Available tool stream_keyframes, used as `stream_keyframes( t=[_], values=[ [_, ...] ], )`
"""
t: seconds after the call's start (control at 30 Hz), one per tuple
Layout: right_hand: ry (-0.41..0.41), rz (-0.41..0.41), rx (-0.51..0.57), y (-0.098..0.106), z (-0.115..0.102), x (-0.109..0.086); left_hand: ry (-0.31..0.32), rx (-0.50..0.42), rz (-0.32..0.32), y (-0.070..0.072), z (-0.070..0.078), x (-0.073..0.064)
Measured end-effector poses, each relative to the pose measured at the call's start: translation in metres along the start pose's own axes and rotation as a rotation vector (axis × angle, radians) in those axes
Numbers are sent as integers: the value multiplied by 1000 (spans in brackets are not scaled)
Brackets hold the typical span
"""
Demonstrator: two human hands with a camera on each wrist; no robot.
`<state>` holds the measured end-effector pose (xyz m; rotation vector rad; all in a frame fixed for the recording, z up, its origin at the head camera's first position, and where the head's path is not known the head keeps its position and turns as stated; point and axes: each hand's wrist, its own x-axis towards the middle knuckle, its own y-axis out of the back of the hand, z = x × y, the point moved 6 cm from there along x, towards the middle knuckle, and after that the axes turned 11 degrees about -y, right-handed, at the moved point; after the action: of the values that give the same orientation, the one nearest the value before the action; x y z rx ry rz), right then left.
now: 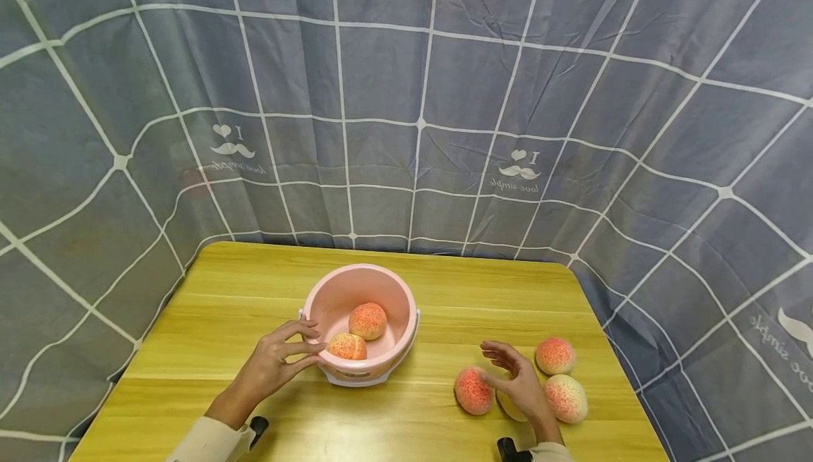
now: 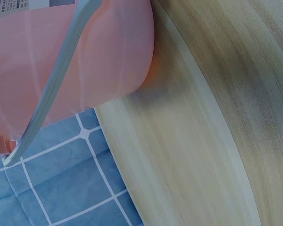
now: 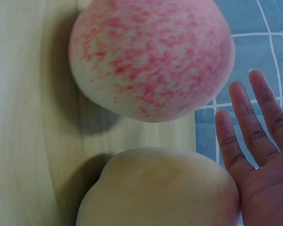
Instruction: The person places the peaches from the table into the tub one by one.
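Note:
A pink bucket (image 1: 402,335) stands on the table, its mouth tilted toward me, with two red-and-yellow peaches (image 1: 368,321) inside. My left hand (image 1: 279,356) holds the bucket's left rim, fingertips over the edge and thumb lower on the outside. In the left wrist view the bucket's side (image 2: 118,52) and grey handle (image 2: 56,80) show, but no fingers. My right hand (image 1: 524,388) hovers among several peaches at the right, fingers extended. Left of it lies a red peach (image 1: 473,391); a pale peach (image 3: 165,188) is partly hidden beneath it. Its straight fingers (image 3: 252,125) appear beside that pale peach.
Two more peaches, a red one (image 1: 555,356) and a paler one (image 1: 566,398), lie just right of my right hand. The yellow wooden table (image 1: 241,293) has rounded back corners. A grey curtain (image 1: 381,152) with white grid lines hangs behind and along both sides.

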<state>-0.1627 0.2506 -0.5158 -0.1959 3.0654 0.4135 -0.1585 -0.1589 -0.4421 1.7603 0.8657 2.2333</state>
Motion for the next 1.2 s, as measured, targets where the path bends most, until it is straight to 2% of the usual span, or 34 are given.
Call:
stream_keyframes(
  t=[0.17,0.3,0.53,0.87,1.07,1.2],
  values=[
    [-4,-25,-32,-3,3,0,3,1,3,-1,0,-1],
    [-35,-6,-70,-9,6,0,4,1,4,-1,-1,-1],
    [-164,165,-104,-26,19,-10,-1,-2,12,-1,0,-2],
    [-274,350,-101,-51,35,-22,14,4,5,-1,0,-2],
    [-278,454,-94,-57,45,-25,5,0,8,-1,0,-2],
    [-244,479,-107,-58,45,-26,5,0,10,-1,0,-2]
  ],
)
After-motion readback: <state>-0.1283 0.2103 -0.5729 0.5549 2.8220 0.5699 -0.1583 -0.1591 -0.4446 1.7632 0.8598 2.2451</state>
